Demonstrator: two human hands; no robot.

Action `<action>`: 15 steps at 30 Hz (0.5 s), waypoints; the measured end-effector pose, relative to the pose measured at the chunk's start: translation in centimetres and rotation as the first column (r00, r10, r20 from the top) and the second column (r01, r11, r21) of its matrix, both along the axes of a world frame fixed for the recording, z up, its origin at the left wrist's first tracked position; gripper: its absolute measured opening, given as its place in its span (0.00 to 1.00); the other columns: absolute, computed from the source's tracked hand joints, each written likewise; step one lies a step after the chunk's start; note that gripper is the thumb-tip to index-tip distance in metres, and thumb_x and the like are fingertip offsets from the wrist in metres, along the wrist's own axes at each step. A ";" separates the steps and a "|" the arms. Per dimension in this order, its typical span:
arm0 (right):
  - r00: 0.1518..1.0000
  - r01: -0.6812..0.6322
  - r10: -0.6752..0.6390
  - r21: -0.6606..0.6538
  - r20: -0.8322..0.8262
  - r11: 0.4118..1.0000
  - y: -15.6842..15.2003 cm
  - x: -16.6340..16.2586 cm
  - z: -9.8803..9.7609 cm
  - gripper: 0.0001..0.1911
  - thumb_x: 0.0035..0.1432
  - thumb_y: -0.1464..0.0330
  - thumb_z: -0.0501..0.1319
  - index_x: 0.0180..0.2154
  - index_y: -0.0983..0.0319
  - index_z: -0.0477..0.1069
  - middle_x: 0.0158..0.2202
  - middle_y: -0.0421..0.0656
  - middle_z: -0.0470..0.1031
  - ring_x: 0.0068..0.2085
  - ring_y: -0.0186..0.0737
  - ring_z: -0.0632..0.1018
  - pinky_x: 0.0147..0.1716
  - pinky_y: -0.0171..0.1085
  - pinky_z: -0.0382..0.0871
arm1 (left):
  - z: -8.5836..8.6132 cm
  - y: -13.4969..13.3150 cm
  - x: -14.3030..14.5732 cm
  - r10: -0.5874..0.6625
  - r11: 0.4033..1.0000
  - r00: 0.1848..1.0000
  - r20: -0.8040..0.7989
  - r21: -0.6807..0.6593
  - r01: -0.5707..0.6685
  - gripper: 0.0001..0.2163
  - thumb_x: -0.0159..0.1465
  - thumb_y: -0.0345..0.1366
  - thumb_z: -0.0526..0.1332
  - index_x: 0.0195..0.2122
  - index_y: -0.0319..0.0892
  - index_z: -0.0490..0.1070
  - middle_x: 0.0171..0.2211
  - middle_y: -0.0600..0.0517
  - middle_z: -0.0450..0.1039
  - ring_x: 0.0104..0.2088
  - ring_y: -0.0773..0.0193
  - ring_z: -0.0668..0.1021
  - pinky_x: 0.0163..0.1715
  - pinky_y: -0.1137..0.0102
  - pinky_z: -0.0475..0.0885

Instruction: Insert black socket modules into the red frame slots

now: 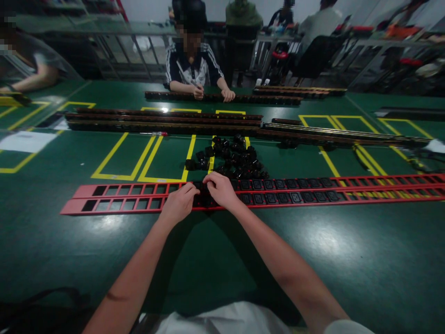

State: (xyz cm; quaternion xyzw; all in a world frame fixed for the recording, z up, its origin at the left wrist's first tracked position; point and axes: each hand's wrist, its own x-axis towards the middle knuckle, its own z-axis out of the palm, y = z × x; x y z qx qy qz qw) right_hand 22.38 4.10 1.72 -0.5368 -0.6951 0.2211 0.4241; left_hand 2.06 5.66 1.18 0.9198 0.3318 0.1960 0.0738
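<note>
Two red slotted rails lie side by side across the table in front of me. Black power sockets fill their middle slots, while slots at both ends are bare. My left hand is closed over the rails, thumb and fingers pinched together near the fitted sockets. Just to its right, my right hand bends down over the far rail with its fingers curled and closed. What either set of fingertips grips is hidden. Beyond my hands lies a loose pile of black sockets.
Long dark rails stretch across the table behind the pile, with a red-handled screwdriver beside them. Opposite me a person rests both hands on another dark rail. White paper lies at left. Yellow tape marks the green tabletop.
</note>
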 end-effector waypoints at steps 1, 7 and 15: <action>1.000 -0.001 0.001 -0.001 0.000 1.000 0.0 0.0 0.0 0.13 0.59 0.81 0.54 0.32 0.60 0.72 0.36 0.42 0.76 0.40 0.39 0.77 0.44 0.37 0.69 | 0.0 0.0 0.0 0.003 1.000 1.000 -0.004 0.000 -0.003 0.13 0.71 0.26 0.49 0.47 0.43 0.72 0.45 0.47 0.73 0.41 0.61 0.79 0.35 0.69 0.73; 1.000 -0.003 0.003 0.012 -0.007 1.000 0.0 0.0 -0.1 0.13 0.59 0.81 0.54 0.32 0.61 0.73 0.36 0.43 0.76 0.40 0.39 0.77 0.44 0.37 0.69 | -0.2 0.0 0.0 0.000 1.000 0.999 0.034 0.022 -0.001 0.12 0.71 0.26 0.50 0.47 0.42 0.72 0.44 0.47 0.73 0.41 0.60 0.78 0.37 0.68 0.73; 1.000 0.005 -0.004 0.008 -0.005 1.000 0.1 0.0 -0.2 0.13 0.59 0.80 0.54 0.33 0.61 0.73 0.36 0.42 0.76 0.40 0.38 0.76 0.44 0.36 0.69 | 0.1 0.2 0.3 0.041 0.993 0.996 0.080 0.103 -0.049 0.10 0.67 0.28 0.55 0.46 0.42 0.73 0.44 0.44 0.70 0.46 0.52 0.74 0.46 0.59 0.73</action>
